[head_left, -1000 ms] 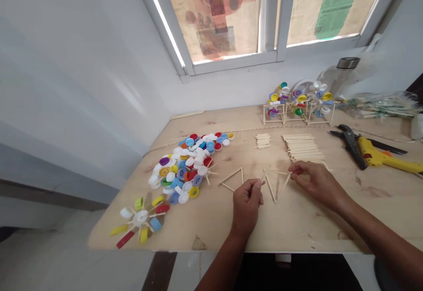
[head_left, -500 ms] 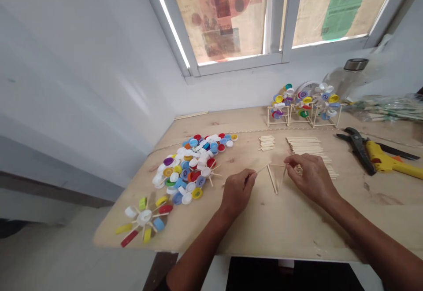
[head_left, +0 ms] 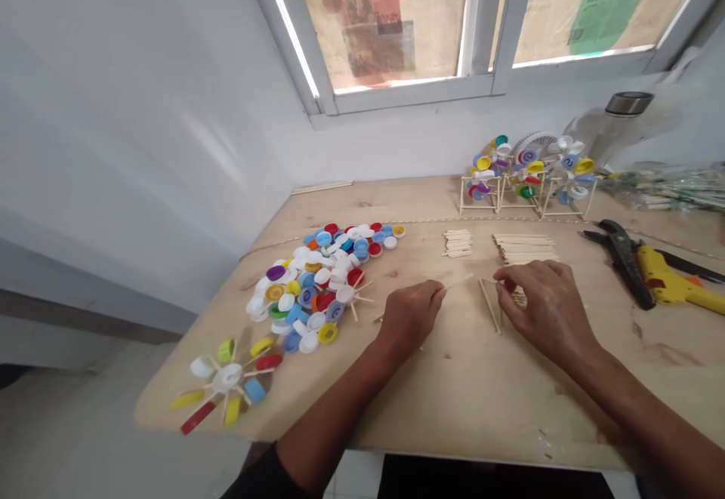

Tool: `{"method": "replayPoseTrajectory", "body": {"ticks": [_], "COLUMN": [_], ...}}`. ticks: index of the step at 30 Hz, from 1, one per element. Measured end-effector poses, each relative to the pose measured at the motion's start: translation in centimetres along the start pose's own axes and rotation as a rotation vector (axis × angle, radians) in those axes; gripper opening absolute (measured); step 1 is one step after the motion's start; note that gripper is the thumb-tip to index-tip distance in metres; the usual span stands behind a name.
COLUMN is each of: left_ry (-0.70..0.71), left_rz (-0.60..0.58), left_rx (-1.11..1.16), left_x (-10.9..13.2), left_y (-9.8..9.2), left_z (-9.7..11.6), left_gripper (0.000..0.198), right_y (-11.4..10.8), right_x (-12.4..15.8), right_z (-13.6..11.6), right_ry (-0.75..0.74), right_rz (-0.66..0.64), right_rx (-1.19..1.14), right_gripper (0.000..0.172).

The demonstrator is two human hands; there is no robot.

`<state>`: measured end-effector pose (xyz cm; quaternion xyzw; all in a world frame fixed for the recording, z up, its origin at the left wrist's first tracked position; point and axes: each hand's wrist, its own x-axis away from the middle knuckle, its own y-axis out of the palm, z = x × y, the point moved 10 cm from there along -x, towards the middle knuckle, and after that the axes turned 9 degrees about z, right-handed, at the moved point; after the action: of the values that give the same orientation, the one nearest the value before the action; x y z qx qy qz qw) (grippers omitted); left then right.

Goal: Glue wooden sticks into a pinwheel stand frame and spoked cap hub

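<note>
My left hand (head_left: 411, 314) is closed, pinching a thin pale stick (head_left: 458, 281) that points to the right. Between the thumb and fingers of my right hand (head_left: 541, 303) is a small frame of joined wooden sticks (head_left: 489, 306), shaped like a triangle. A short gap separates the pale stick's tip from the frame's corner. Partly hidden behind my right hand lies a pile of longer wooden sticks (head_left: 524, 246). A smaller bundle of short sticks (head_left: 457, 242) lies beyond the gap between my hands.
Colourful bottle caps (head_left: 317, 280) are heaped on the left, with a cap-and-stick wheel (head_left: 228, 380) near the table corner. Finished cap wheels on stick stands (head_left: 526, 182) line the back. Black-handled cutters (head_left: 623, 261) and a yellow glue gun (head_left: 662, 276) lie at right.
The pale stick in my left hand has come away from the frame's corner. My right hand and the frame have shifted slightly right, and the view has moved a little.
</note>
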<state>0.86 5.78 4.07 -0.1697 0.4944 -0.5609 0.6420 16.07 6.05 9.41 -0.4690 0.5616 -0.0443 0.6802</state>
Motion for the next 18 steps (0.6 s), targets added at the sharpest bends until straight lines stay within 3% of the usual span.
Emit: {"method": "replayPoseTrajectory", "body": {"ticks": [10,18], "left_ry": [0.086,0.192], "left_rz": [-0.056,-0.104], "left_rx": [-0.131,-0.221], "left_x": [-0.5,-1.5], "left_y": [1.6,3.1], "left_z": [-0.6,0.3], "left_gripper": [0.022,0.025], "right_y": [3.4,3.7], "right_x": [1.5,2.1], "right_z": [2.4,3.6], "right_ry": [0.243,0.330], "right_rz": [-0.156,-0.174], "right_rx": [-0.276,-0.299], "right_gripper": [0.017,0.023]}}
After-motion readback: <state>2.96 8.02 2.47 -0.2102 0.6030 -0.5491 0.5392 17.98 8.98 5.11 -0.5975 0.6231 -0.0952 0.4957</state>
